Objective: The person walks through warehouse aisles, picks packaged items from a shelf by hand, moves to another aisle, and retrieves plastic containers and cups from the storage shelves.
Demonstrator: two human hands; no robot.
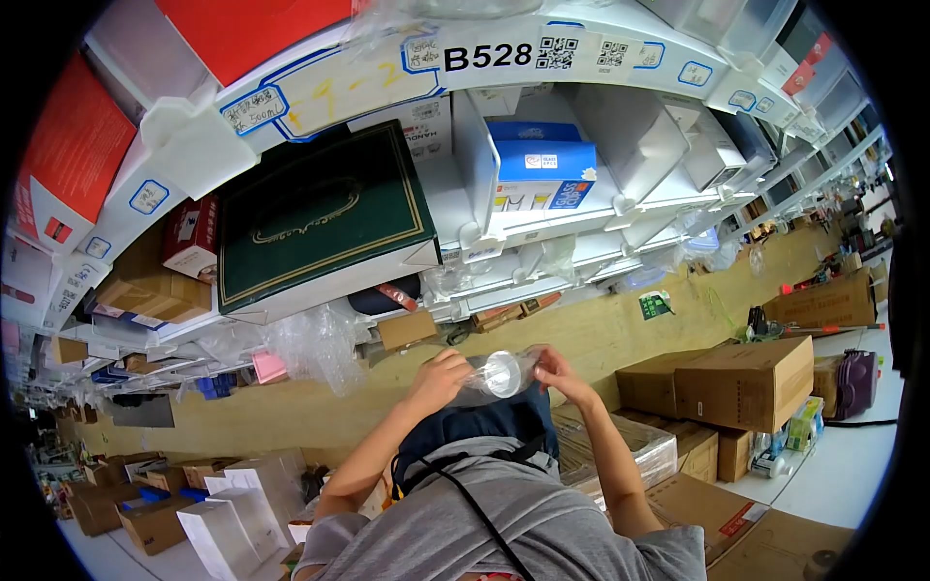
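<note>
In front of my waist, I hold a clear, round, cup-like item with a pale circular end (502, 374) between both hands. Loose see-through plastic surrounds it; its exact kind is not plain. My left hand (442, 380) grips the plastic on the left side with curled fingers. On the opposite side, my right hand (564, 374) pinches the plastic between thumb and fingers. The shelf above and ahead carries a dark green box (325, 218) with gold trim and a blue glassware box (542, 165).
A shelf rail labelled B528 (489, 56) curves across the top. Bubble wrap (320, 349) hangs from the lower shelf. Cardboard boxes (741, 382) are stacked at right, while white boxes (232, 528) stand at lower left. A green sheet (655, 305) lies on the floor.
</note>
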